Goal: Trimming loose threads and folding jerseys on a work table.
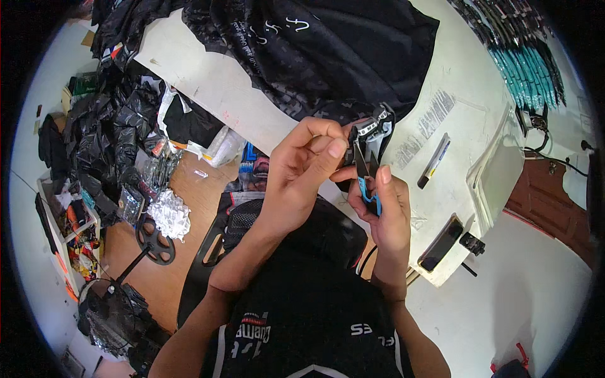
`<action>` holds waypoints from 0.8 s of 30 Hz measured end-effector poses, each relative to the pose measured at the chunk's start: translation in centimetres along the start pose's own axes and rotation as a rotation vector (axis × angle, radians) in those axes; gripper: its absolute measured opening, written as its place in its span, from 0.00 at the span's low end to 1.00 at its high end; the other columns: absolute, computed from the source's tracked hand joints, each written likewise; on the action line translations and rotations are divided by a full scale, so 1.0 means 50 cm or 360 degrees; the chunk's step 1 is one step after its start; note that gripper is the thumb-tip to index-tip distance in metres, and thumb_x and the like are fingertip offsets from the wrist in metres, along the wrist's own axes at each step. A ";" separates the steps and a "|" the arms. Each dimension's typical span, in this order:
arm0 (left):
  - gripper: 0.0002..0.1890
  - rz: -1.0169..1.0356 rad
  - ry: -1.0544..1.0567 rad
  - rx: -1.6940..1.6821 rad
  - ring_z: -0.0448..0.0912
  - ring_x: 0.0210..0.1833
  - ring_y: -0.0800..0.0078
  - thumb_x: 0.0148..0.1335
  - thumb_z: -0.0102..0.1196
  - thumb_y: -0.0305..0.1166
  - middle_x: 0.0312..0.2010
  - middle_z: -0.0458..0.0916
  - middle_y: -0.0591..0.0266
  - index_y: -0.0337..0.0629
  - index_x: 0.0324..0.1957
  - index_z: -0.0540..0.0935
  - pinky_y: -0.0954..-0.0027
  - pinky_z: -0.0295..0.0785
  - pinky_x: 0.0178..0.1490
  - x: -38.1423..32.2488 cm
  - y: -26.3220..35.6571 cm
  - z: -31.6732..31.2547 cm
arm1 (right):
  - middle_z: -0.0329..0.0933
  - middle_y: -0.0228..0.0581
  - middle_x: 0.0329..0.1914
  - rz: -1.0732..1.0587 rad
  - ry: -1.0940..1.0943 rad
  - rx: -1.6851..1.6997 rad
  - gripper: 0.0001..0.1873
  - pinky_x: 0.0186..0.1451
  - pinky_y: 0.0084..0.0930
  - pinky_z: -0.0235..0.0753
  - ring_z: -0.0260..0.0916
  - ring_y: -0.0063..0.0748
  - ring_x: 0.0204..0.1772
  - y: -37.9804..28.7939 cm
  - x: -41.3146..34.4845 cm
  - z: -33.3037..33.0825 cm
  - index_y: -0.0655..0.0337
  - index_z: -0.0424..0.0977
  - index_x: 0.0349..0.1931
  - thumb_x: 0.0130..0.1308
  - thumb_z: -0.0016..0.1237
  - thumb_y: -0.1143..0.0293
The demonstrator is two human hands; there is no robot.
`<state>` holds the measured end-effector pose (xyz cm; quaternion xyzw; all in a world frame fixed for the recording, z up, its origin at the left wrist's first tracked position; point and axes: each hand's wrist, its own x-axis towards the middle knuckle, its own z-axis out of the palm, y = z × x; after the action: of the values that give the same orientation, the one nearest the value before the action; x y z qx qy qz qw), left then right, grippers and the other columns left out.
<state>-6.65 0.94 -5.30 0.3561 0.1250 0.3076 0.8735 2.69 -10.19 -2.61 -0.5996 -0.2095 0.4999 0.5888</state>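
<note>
My right hand (387, 208) holds small scissors with blue handles (366, 191), their blades parted and pointing away from me. Just beyond the blades is a gathered edge of black fabric with a white printed band (367, 126). My left hand (307, 165) pinches at this edge with thumb and fingers, left of the blades; what lies between the fingertips is hidden. The rest of the black garment (350, 52), with white lettering and a grey camouflage pattern, spreads over the white table (461, 141) beyond my hands.
A marker (434, 163) and a smartphone (441, 243) lie on the table at the right. Packed garments (524, 78) are stacked at the upper right. Black plastic packages (127, 123) are heaped at the left, near a crumpled white bundle (171, 215). A plastic sheet (496, 165) hangs over the table's right edge.
</note>
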 end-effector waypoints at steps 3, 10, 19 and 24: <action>0.05 -0.0022 0.0024 -0.0002 0.71 0.39 0.85 0.65 0.44 0.24 0.34 0.73 0.65 0.33 0.40 0.70 0.77 0.74 0.46 -0.002 0.006 0.010 | 0.58 0.23 0.13 -0.0001 0.0025 -0.0008 0.26 0.20 0.12 0.46 0.48 0.11 0.16 0.002 0.003 0.000 0.64 0.75 0.39 0.71 0.27 0.52; 0.05 -0.0036 0.0136 0.0108 0.71 0.38 0.85 0.65 0.45 0.24 0.34 0.73 0.64 0.33 0.40 0.70 0.78 0.72 0.46 -0.007 0.008 0.018 | 0.58 0.24 0.13 -0.0012 0.0066 0.0030 0.27 0.19 0.13 0.45 0.47 0.11 0.16 -0.007 0.007 0.000 0.66 0.75 0.37 0.71 0.28 0.51; 0.05 -0.0028 0.0101 0.0116 0.68 0.34 0.88 0.64 0.46 0.25 0.30 0.73 0.68 0.34 0.39 0.72 0.83 0.63 0.42 -0.005 0.001 0.007 | 0.55 0.26 0.11 0.0084 -0.0051 0.0330 0.31 0.15 0.10 0.43 0.42 0.11 0.12 0.002 0.015 -0.007 0.72 0.72 0.35 0.71 0.23 0.50; 0.05 -0.0039 0.0158 0.0143 0.67 0.33 0.88 0.64 0.47 0.25 0.29 0.72 0.69 0.34 0.39 0.72 0.84 0.62 0.41 -0.006 -0.001 0.010 | 0.58 0.24 0.11 0.0179 -0.0092 0.0525 0.25 0.18 0.11 0.43 0.47 0.10 0.15 0.007 0.017 -0.013 0.68 0.75 0.33 0.68 0.36 0.52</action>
<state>-6.64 0.42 -4.98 0.3777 0.1863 0.3081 0.8530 3.47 -9.86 -3.37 -0.4911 -0.1076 0.5767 0.6439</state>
